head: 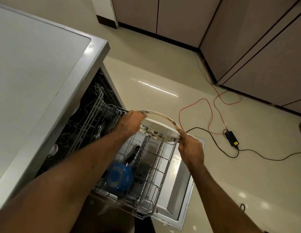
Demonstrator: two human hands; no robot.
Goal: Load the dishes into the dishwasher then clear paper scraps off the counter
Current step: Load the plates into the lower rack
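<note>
A white plate with a flowered rim (159,127) hangs tilted over the far end of the pulled-out lower rack (160,167). My left hand (131,121) grips its left edge, and my right hand (190,146) grips its right edge. Lower in the same rack lies a blue pan (118,176) with a black handle. The dishwasher (96,111) stands open under the grey counter (37,64), its door (181,190) folded down flat.
An upper wire rack (94,108) sits inside the machine. On the tiled floor to the right lie an orange cable (212,113), a black cable and a black power adapter (231,138). Brown cabinets (247,39) line the far wall and right side.
</note>
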